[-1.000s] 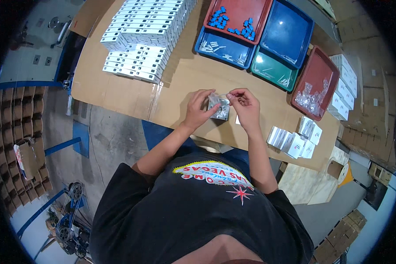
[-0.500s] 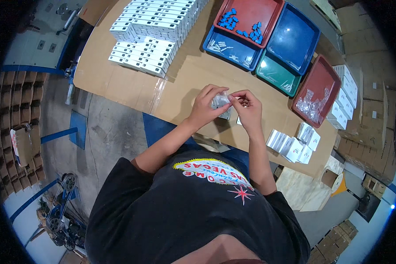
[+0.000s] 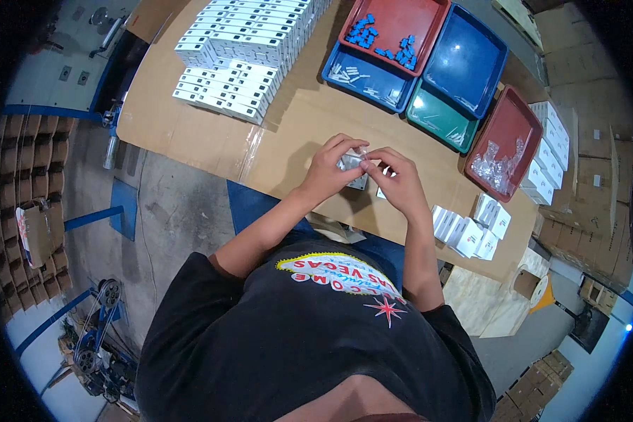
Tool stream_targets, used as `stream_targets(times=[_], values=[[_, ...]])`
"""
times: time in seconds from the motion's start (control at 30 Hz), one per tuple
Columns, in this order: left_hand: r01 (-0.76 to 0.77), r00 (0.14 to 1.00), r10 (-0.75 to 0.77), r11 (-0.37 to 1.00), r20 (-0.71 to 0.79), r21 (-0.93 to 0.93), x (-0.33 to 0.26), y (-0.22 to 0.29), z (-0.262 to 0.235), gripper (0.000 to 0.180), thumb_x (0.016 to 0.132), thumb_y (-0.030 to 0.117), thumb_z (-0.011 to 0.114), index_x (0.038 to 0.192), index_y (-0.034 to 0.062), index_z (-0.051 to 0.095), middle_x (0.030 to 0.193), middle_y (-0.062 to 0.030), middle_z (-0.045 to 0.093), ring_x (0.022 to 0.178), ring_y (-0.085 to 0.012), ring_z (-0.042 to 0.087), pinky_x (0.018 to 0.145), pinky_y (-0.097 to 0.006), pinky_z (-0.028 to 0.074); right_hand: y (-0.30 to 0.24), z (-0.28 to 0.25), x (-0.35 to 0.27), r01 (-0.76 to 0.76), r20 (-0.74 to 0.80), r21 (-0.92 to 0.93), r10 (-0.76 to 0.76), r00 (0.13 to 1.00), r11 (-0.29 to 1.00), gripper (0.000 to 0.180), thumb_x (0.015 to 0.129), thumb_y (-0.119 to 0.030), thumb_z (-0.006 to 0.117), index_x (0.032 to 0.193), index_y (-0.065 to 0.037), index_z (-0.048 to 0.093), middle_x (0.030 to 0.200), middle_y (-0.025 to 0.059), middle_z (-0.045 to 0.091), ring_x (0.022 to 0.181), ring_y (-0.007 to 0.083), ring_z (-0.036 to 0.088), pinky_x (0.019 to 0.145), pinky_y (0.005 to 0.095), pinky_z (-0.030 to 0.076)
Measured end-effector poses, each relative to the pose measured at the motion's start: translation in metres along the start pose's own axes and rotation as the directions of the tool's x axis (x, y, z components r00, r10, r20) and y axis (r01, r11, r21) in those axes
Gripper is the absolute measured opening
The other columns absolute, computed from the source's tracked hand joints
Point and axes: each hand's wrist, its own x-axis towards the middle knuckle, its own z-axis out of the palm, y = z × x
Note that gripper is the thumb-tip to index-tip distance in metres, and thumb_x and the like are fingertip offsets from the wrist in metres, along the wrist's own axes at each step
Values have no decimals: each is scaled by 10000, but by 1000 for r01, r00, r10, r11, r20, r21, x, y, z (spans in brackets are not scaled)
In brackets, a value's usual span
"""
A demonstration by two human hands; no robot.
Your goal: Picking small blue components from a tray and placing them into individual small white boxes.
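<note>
Over the near part of the table, my left hand (image 3: 328, 167) is closed around a small clear plastic bag (image 3: 349, 161). My right hand (image 3: 399, 184) pinches at the bag's right side, its thumb and fingers meeting my left thumb. What lies inside the bag is hard to make out. Just below it shows a small pale, greyish block (image 3: 359, 183), partly hidden by my hands. A bit of something white (image 3: 380, 193) peeks out beside my right hand.
White boxes (image 3: 239, 42) are stacked at the far left. Trays hold blue parts (image 3: 403, 53), small white pieces (image 3: 344, 73) and clear bags (image 3: 496, 167). A green tray (image 3: 436, 121) lies among them. Several small white boxes (image 3: 468, 235) stand near the right edge; more white boxes (image 3: 547, 158) stand beyond.
My right hand has shifted slightly down, and its fingers sit closer to my left thumb. The left hand has barely moved and keeps the bag.
</note>
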Motion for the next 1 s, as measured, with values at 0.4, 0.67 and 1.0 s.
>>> stream_targets(times=[0.4, 0.67, 1.0], values=[[415, 900, -311, 826, 306, -381, 8, -13, -1, 215, 994, 131, 666, 1157, -4, 705, 1015, -49, 738, 892, -95, 672, 762, -251, 534, 27, -26, -1, -54, 42, 94, 50, 998, 994, 162, 912, -180, 752, 987, -38, 769, 882, 57, 713, 738, 141, 610, 663, 286, 461], [509, 856, -392, 756, 338, -412, 12, 11, -6, 200, 997, 141, 670, 1136, 2, 708, 992, -44, 730, 854, -85, 670, 680, -243, 537, 22, -35, -3, -87, 77, 18, 85, 993, 996, 169, 901, -200, 760, 971, -47, 767, 850, 43, 713, 704, 131, 587, 650, 286, 457], [499, 866, -416, 747, 277, -439, 12, 12, -4, 166, 970, 121, 698, 1105, 28, 723, 979, -29, 719, 799, -79, 668, 619, -227, 527, 21, -39, -4, -119, 68, 43, 116, 991, 992, 154, 922, -177, 719, 989, -45, 759, 804, 25, 715, 650, 79, 519, 600, 262, 426]])
